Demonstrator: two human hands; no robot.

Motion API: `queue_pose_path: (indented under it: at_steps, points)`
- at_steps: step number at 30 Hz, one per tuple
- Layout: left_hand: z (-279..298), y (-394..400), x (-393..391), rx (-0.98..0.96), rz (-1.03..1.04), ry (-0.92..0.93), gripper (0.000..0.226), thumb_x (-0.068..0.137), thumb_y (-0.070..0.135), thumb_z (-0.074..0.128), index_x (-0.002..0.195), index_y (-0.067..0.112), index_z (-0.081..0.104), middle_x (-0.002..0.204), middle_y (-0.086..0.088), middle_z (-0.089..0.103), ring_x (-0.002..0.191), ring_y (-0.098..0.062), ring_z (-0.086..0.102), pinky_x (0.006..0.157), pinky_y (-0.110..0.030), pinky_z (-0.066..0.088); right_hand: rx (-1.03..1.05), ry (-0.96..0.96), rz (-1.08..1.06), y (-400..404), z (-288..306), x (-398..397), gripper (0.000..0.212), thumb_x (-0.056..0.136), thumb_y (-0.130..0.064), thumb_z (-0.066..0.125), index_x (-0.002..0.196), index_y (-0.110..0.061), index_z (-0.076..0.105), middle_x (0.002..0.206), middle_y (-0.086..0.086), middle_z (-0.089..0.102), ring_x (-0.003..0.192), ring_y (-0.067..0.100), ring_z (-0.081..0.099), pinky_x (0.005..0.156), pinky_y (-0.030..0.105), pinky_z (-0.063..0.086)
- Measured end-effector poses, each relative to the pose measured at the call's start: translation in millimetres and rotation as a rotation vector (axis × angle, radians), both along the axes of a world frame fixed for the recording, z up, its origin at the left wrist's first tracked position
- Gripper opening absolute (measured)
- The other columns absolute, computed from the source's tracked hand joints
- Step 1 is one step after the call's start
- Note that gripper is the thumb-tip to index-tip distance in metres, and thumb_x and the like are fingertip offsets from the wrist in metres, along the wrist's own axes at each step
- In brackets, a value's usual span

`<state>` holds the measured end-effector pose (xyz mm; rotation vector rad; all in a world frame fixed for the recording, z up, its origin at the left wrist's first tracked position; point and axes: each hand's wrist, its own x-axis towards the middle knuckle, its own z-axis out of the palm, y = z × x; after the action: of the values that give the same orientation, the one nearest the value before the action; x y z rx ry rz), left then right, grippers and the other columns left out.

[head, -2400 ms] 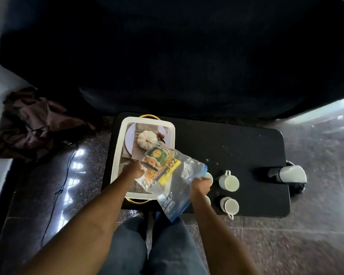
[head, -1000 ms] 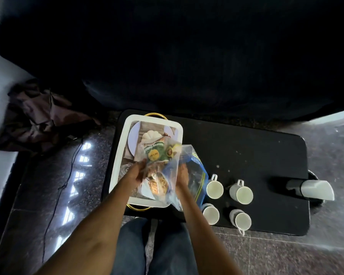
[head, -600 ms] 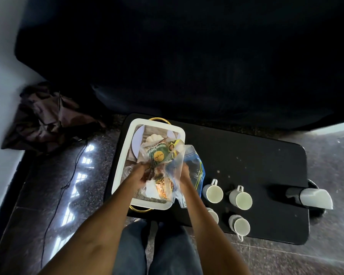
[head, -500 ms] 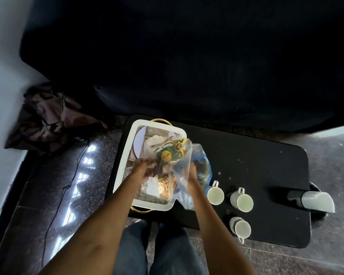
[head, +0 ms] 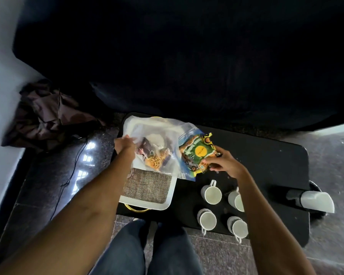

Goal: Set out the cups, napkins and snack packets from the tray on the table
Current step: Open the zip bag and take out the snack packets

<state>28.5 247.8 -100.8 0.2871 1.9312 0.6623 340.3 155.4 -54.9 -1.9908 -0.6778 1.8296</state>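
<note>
My left hand [head: 124,144] grips the left edge of a clear plastic zip bag [head: 159,141] held over the white tray [head: 147,204]. More snack packets [head: 155,159] show through the bag. My right hand [head: 223,162] holds a green and yellow snack packet [head: 198,152] outside the bag, above the black table [head: 266,155]. Several white cups [head: 211,194] stand on the table near its front edge; my right forearm hides part of one. A burlap mat [head: 147,185] lies in the tray's near end.
A white and black flask [head: 310,198] lies on its side at the table's right end. A dark sofa fills the space behind the table. Crumpled brown cloth [head: 46,114] and a black cable [head: 72,171] lie on the glossy floor to the left.
My right hand has drawn the green snack packet out of the bag and moved it right over the table. My left hand still holds the bag, now spread wider over the tray.
</note>
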Motion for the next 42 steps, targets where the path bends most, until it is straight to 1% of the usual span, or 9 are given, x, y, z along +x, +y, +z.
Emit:
queue_pose_path:
  at_steps: [5, 11, 18, 22, 25, 31, 36, 39, 42]
  points:
    - [-14.4, -17.4, -0.4, -0.037, -0.099, 0.019, 0.035, 0.098, 0.016, 0.044, 0.119, -0.008, 0.058, 0.115, -0.016, 0.067, 0.076, -0.031, 0.066, 0.047, -0.025, 0.045, -0.033, 0.008, -0.416, -11.1, -21.0, 16.5, 0.03, 0.07, -0.016, 0.079, 0.094, -0.023, 0.063, 0.078, 0.003, 0.068, 0.046, 0.008, 0.061, 0.035, 0.013, 0.041]
    - [-40.4, -27.9, 16.2, -0.086, -0.077, 0.16, 0.035, 0.096, 0.017, 0.05, 0.065, 0.005, 0.058, 0.079, -0.013, 0.063, 0.049, -0.014, 0.046, 0.045, -0.028, 0.033, -0.15, -0.084, -0.46, 0.3, -71.7, 4.3, 0.041, 0.07, -0.014, 0.08, 0.103, -0.022, 0.057, 0.1, 0.006, 0.065, 0.068, 0.017, 0.064, 0.038, 0.014, 0.048]
    - [-41.8, -25.5, 15.0, -0.063, -0.07, 0.212, 0.034, 0.096, 0.019, 0.048, 0.102, -0.009, 0.067, 0.075, -0.013, 0.062, 0.049, -0.014, 0.048, 0.045, -0.028, 0.036, -0.381, -0.523, 0.08, -3.2, -71.1, 15.7, 0.104, 0.062, -0.026, 0.086, 0.143, -0.013, 0.021, 0.145, 0.017, 0.036, 0.133, 0.035, 0.038, 0.102, 0.049, 0.043]
    - [-36.1, -27.0, 19.7, -0.066, -0.152, 0.242, 0.035, 0.096, 0.021, 0.048, 0.102, -0.008, 0.066, 0.085, -0.022, 0.067, 0.06, -0.023, 0.055, 0.047, -0.026, 0.037, -0.051, -0.944, 0.127, 6.8, -48.4, 9.2, 0.046, 0.076, -0.004, 0.068, 0.119, -0.013, 0.054, 0.121, 0.015, 0.056, 0.112, 0.03, 0.052, 0.078, 0.038, 0.048]
    - [-31.5, -31.1, 18.1, -0.066, -0.196, 0.263, 0.036, 0.097, 0.021, 0.047, 0.104, -0.009, 0.066, 0.095, -0.027, 0.068, 0.066, -0.027, 0.061, 0.054, -0.033, 0.047, 0.276, -0.715, 0.183, 12.1, -40.4, -17.3, 0.021, 0.085, -0.003, 0.055, 0.101, -0.01, 0.066, 0.1, 0.01, 0.071, 0.077, 0.019, 0.063, 0.062, 0.028, 0.047]
    - [-26.3, -42.4, 13.0, -0.041, -0.089, 0.098, 0.028, 0.096, 0.01, 0.048, 0.1, -0.014, 0.061, 0.074, -0.014, 0.062, 0.053, -0.018, 0.051, 0.052, -0.032, 0.041, 0.24, -0.229, 0.081, 18.0, -65.3, -79.7, 0.024, 0.094, 0.004, 0.043, 0.106, 0.006, 0.064, 0.102, 0.019, 0.068, 0.089, 0.027, 0.066, 0.083, 0.036, 0.055]
    - [-31.5, -51.0, 2.6, -0.077, -0.12, 0.054, 0.022, 0.096, 0.01, 0.049, 0.078, 0.008, 0.062, 0.067, -0.005, 0.059, 0.036, -0.006, 0.048, 0.044, -0.025, 0.035, -0.125, 0.009, -0.094, 9.1, -76.6, -99.5, 0.028, 0.096, 0.009, 0.033, 0.077, -0.004, 0.05, 0.059, 0.005, 0.054, 0.057, 0.015, 0.042, 0.037, 0.013, 0.041]
    - [-30.3, -53.0, 2.4, -0.091, -0.16, 0.028, 0.021, 0.096, 0.009, 0.047, 0.08, 0.012, 0.06, 0.066, -0.004, 0.058, 0.033, -0.005, 0.045, 0.032, -0.019, 0.031, -0.223, -0.015, 0.282, 1.2, -73.0, -106.9, 0.026, 0.095, 0.001, 0.044, 0.119, 0.006, 0.051, 0.111, 0.02, 0.059, 0.095, 0.027, 0.056, 0.083, 0.023, 0.05]
    - [-31.0, -50.1, 6.8, -0.109, -0.134, 0.051, 0.036, 0.099, 0.016, 0.042, 0.064, 0.015, 0.051, 0.06, -0.002, 0.05, 0.038, -0.009, 0.043, 0.03, -0.018, 0.029, -0.208, -0.013, 0.43, 0.0, -69.4, -115.7, 0.04, 0.094, 0.0, 0.045, 0.134, 0.001, 0.042, 0.127, 0.009, 0.053, 0.103, 0.016, 0.057, 0.085, 0.008, 0.045]
